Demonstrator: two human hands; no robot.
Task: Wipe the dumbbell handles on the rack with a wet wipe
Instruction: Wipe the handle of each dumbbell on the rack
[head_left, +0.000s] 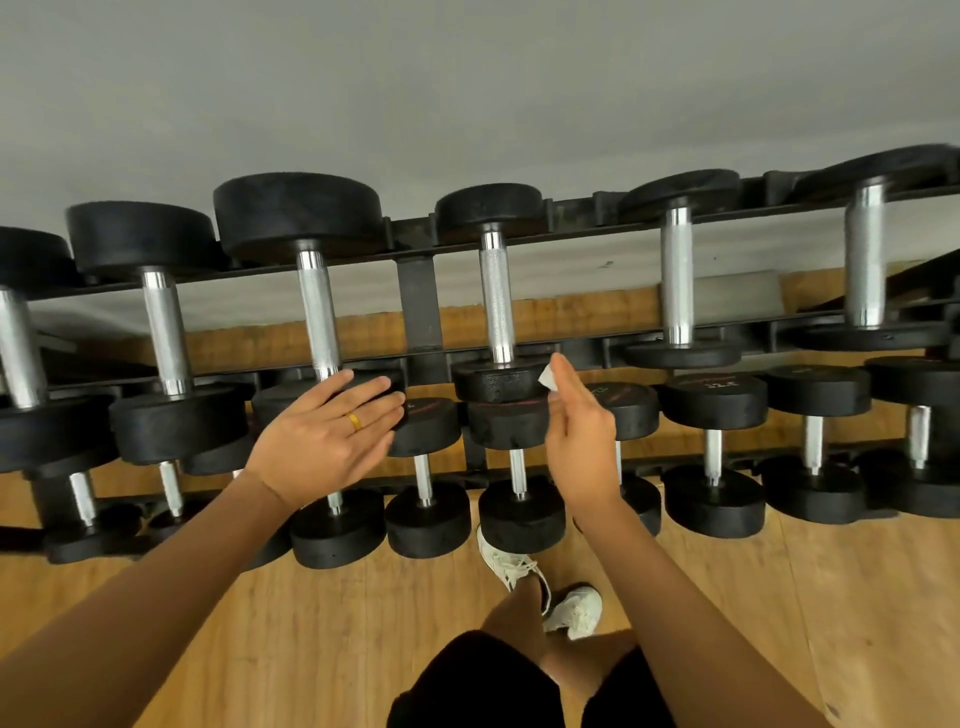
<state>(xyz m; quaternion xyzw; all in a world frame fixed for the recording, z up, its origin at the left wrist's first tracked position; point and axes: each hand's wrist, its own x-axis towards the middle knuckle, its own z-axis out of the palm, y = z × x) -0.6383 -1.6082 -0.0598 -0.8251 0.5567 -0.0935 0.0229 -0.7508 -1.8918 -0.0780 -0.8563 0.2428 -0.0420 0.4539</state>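
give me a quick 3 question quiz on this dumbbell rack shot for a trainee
1. True or false: the left hand holds the wet wipe.
2. Which hand wears the ring? A) left B) right
3. Fill in: the wipe is nearest the upper-tier dumbbell handle just to the ____ of the rack's centre post.

Key: 1 false, the right hand pinches it; 2 A; 3 right.

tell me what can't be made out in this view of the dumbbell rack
Head view:
- wet wipe: only a corner shows; the right hand hides the rest.
- dumbbell head under the left hand: mostly covered.
- leftmost dumbbell: cut off by the left edge.
- lower-row weight labels: mostly too blurred.
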